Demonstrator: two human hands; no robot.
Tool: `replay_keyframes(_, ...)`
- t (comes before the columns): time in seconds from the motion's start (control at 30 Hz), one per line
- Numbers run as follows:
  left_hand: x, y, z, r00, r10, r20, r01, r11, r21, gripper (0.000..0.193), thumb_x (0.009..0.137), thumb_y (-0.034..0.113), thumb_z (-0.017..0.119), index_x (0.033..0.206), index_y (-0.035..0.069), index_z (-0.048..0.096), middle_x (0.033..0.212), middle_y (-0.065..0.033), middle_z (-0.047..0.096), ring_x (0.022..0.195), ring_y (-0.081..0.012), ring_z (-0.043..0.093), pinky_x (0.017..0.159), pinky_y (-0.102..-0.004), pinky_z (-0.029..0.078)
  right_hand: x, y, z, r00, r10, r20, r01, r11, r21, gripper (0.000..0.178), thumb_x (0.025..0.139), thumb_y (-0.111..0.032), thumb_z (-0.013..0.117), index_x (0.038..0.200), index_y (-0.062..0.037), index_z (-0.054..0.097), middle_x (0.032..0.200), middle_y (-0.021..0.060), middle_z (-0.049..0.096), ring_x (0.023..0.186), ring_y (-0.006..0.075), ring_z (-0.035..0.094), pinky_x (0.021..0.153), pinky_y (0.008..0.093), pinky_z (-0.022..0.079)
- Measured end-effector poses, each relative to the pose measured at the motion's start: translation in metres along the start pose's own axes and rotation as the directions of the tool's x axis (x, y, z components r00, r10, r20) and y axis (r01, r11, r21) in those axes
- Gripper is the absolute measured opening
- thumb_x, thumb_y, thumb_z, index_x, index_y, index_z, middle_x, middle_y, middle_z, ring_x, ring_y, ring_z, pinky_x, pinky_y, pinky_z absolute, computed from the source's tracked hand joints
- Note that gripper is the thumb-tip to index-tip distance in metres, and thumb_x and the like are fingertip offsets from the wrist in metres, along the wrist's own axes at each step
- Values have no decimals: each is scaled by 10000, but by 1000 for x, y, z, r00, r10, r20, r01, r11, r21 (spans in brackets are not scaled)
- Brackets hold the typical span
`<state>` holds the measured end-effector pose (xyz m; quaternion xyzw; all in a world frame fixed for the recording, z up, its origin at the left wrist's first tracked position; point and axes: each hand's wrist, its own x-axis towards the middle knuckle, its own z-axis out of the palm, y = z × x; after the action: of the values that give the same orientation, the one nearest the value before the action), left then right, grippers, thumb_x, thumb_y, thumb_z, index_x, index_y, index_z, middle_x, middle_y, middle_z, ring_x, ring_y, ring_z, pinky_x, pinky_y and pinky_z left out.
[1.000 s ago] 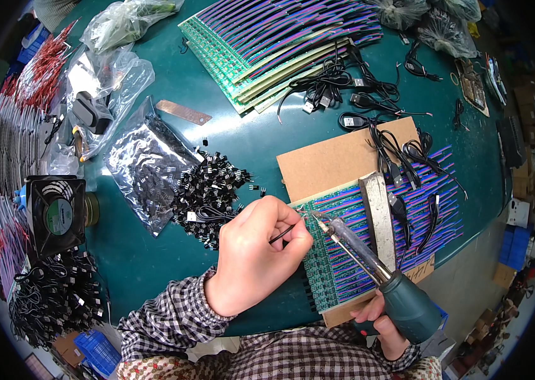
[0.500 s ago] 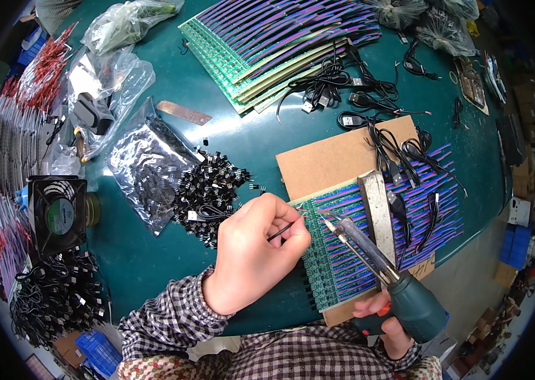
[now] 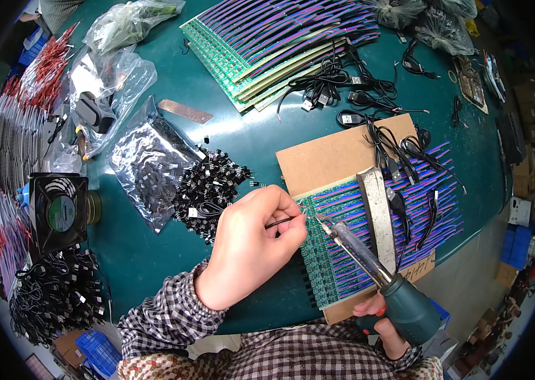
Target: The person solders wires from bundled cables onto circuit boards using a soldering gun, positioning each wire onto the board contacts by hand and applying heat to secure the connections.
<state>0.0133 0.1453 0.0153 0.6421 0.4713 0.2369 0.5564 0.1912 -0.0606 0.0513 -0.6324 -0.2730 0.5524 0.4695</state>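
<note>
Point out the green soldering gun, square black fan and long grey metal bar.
Green soldering gun [image 3: 410, 309], head view: green body.
Square black fan [image 3: 61, 213], head view: green hub.
Long grey metal bar [image 3: 377, 212], head view: middle.

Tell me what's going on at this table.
A person's left hand pinches a thin black cable beside a green circuit board. Their right hand grips a soldering gun, tip close to the board; contact is unclear. A metal bar lies across the blue and pink wires.
</note>
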Motion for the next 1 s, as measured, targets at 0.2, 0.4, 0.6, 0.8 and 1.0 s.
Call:
replay_keyframes(0.2,2,0,-2,997,-67,32,69,996,-53,100,807,-27,673,835,-25,578,773,-6,621,718,-5,570,618,-138,470,0,-1,-1,1000,9,16,-9,1000,-29,374,873,-273,644,1000,52,510,906,189,612,862,277,642,807,394,522)
replay_keyframes(0.4,6,2,-3,994,-95,61,98,994,-46,110,800,-25,680,827,-21,574,773,-7,621,715,-10,574,622,-143,479,6,-8,5,999,-33,-9,33,997,-74,355,846,-228,678,966,49,491,848,134,569,822,267,643,770,387,534)
replay_keyframes(0.6,7,5,-4,993,-98,65,100,995,-24,110,790,-27,682,810,-20,574,765,-3,619,694,-5,565,611,-146,477,5,-1,3,999,-52,3,52,993,-104,352,842,-217,677,957,47,475,842,131,564,800,270,643,760,391,541)
replay_keyframes(0.8,7,5,-4,993,-101,69,102,995,-13,110,788,-28,683,808,-19,574,760,-1,618,688,-4,563,608,-146,476,5,-1,6,999,-36,-30,34,997,-68,327,841,-217,681,932,39,500,835,127,567,810,261,636,788,399,536)
replay_keyframes(1.0,7,4,-4,991,-111,71,113,993,-22,110,790,-28,682,809,-19,574,766,-6,621,698,-9,570,614,-148,482,-2,12,-6,996,82,20,-79,989,-122,321,833,-227,696,913,25,514,827,122,562,838,255,622,820,414,532)
